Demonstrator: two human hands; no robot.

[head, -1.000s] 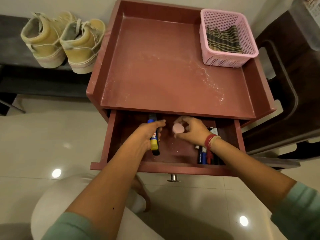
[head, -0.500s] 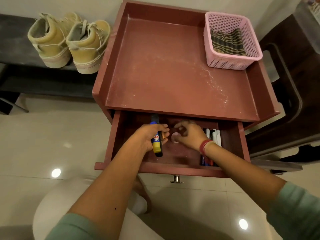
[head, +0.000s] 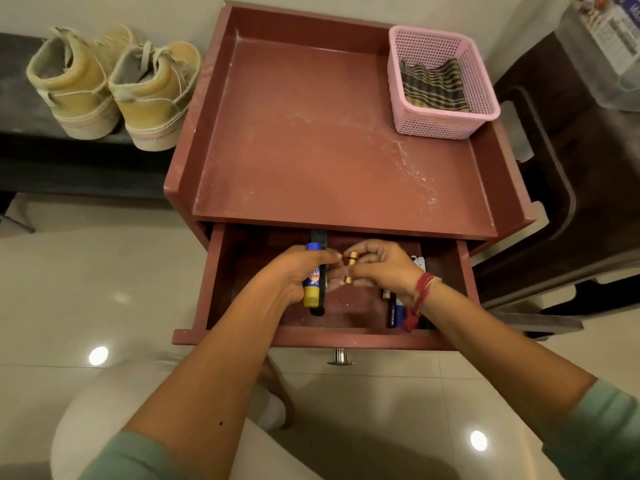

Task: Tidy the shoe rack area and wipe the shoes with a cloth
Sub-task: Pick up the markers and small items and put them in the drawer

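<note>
A red-brown cabinet (head: 329, 140) has its drawer (head: 311, 337) pulled open. Inside the drawer my left hand (head: 298, 275) grips a blue and yellow glue stick (head: 312, 280) together with a black marker. My right hand (head: 381, 268) pinches two small gold-capped items (head: 351, 260) close to my left fingertips. Several pens (head: 394, 310) lie at the drawer's right under my right wrist. A striped cloth (head: 433, 84) lies in a pink basket (head: 446, 124) on the cabinet top's far right corner. A pair of tan shoes (head: 114, 84) stands on a dark bench to the left.
The dark bench (head: 69, 157) runs along the wall left of the cabinet. A dark wooden chair (head: 571, 202) stands close on the right. Pale glossy floor tiles (head: 86, 289) lie below. My knee in light trousers (head: 114, 410) is under my left arm. White dust marks the cabinet top.
My right hand let go of the pink round item it held and now pinches small gold-capped items. Both hands came closer together in the drawer. My left hand kept the glue stick.
</note>
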